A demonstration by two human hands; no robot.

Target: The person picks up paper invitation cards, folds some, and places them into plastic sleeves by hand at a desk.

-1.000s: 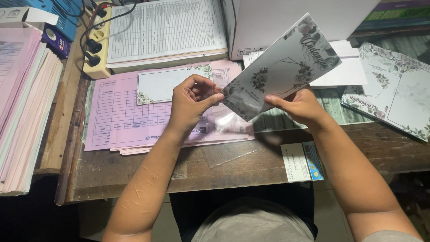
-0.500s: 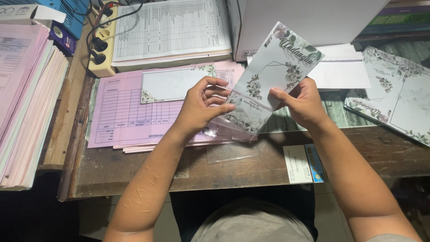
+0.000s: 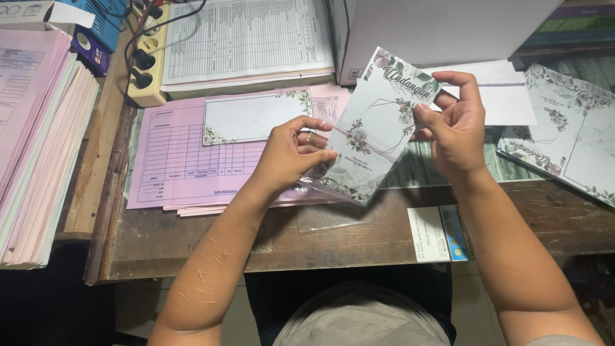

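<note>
Left hand [image 3: 291, 154] is pinched, fingers nearly closed, on the mouth of a clear plastic sleeve [image 3: 336, 182], held just above the pink forms [image 3: 173, 163] at desk centre. A floral card [image 3: 378, 122] is seated about halfway in the sleeve, tilted. Right hand [image 3: 455, 128] is closed lightly on the card's upper right edge, thumb and forefinger. Card judged light, fairly stiff, crease-prone: best gripped at edges. Sleeve judged thin, limp, slippery.

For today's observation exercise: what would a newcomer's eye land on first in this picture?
First, the floral card at centre, half inside a clear plastic sleeve, held between the left hand and right hand. Next, the pink forms spread on the wooden desk, left of the hands.
</note>
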